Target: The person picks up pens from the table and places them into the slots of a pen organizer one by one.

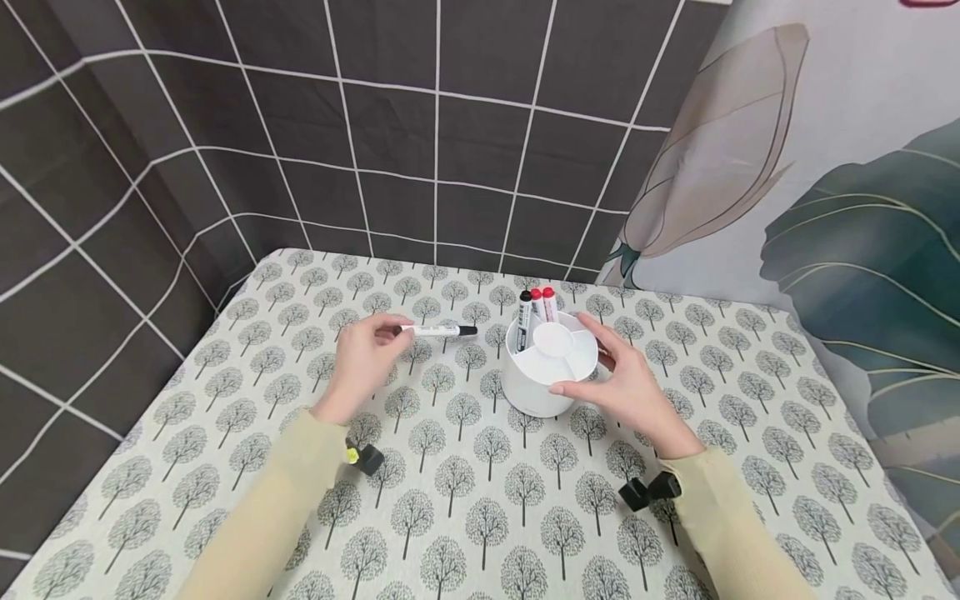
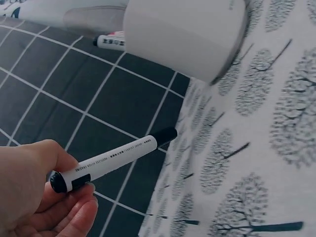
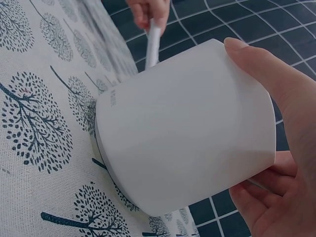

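Note:
A white marker with a black cap (image 1: pixel 435 331) is pinched at its rear end between the thumb and fingers of my left hand (image 1: pixel 367 358). Its cap points right, toward a white round pen holder (image 1: pixel 536 392) with several compartments. My right hand (image 1: pixel 630 385) grips the holder's right side, thumb at the front and fingers behind. Inside the holder stand a black-capped marker (image 1: pixel 523 321) and two red-capped markers (image 1: pixel 550 305) at the back left. The right wrist view shows the holder's smooth wall (image 3: pixel 187 128) up close, with the thumb on its rim.
The table is covered by a cloth (image 1: pixel 450 475) with a tree print. Behind it hangs a dark wall covering with white grid lines (image 1: pixel 390 125). A curtain with large leaf shapes (image 1: pixel 885 233) is on the right. Small black wrist cameras (image 1: pixel 365 458) sit at both cuffs.

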The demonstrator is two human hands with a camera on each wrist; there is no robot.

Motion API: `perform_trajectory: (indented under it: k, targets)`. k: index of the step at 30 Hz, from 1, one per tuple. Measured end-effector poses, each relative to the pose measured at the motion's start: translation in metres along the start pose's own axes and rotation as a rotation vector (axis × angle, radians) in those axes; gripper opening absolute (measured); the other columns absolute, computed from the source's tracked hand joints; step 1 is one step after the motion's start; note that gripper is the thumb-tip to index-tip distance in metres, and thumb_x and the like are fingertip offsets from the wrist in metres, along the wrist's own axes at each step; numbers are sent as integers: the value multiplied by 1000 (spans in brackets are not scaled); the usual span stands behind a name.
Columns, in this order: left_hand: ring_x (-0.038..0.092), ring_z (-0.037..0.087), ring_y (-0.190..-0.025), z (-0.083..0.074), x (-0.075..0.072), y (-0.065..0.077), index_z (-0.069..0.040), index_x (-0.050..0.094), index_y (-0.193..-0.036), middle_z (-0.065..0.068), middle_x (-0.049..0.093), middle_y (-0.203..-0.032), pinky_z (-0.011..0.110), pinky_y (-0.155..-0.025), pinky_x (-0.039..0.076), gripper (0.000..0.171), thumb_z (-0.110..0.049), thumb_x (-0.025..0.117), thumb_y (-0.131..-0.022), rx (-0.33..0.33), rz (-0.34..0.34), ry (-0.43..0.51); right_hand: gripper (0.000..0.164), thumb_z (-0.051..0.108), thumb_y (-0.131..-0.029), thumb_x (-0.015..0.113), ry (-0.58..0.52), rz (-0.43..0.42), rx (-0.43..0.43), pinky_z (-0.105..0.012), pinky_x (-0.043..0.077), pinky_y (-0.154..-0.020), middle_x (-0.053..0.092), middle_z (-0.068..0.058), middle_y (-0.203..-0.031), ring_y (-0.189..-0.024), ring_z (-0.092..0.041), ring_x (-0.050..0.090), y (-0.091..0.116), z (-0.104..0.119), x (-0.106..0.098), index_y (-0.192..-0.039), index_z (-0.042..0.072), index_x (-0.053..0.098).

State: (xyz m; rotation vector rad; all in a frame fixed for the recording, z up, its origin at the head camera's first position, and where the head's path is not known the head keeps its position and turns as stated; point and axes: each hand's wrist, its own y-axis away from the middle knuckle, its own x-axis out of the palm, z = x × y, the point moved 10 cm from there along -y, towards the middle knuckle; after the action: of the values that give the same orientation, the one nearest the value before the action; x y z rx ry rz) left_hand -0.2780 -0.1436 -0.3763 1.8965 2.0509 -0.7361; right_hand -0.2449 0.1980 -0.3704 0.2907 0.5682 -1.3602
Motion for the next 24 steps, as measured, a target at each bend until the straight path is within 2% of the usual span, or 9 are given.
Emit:
perform_trajectory:
  k: [5,10,16,21,24]
  targets:
    - [68,23,-89,-14,-10,-3,-6,73,-112,8,72,-100,36,-83,59,22,-23,70,-98,15,-35,24,111,37,-69,96,-1,4,12,-43,38,-114,29,-10,-163,-140,-35,42,1,-1,0,-160,23,34]
    - [69,21,-87,-35,-24,-5,-6,74,-109,7,74,-99,35,-82,58,23,-26,72,-97,103,-120,48,111,37,-69,96,0,3,14,-42,38,-114,30,-9,-162,-140,-34,42,1,-1,0,-160,23,34]
    - [67,15,-85,-62,-38,-6,-8,75,-106,1,74,-97,26,-76,56,24,-28,76,-95,193,-217,144,110,35,-69,97,-10,2,0,-40,38,-114,31,-8,-162,-140,-32,42,0,0,0,-160,21,34]
    - [67,13,-82,-90,-44,-7,-10,77,-102,-2,74,-93,26,-74,56,23,-31,78,-93,269,-258,227,110,34,-69,97,-12,2,-5,-39,37,-115,31,-9,-162,-141,-32,41,-1,-1,0,-159,21,34]
    - [68,12,-79,-105,-45,-9,-10,78,-99,-3,75,-90,26,-73,56,21,-30,79,-92,298,-260,258,110,34,-69,97,-12,1,-11,-40,37,-115,31,-9,-162,-141,-32,41,-1,-1,0,-160,21,34]
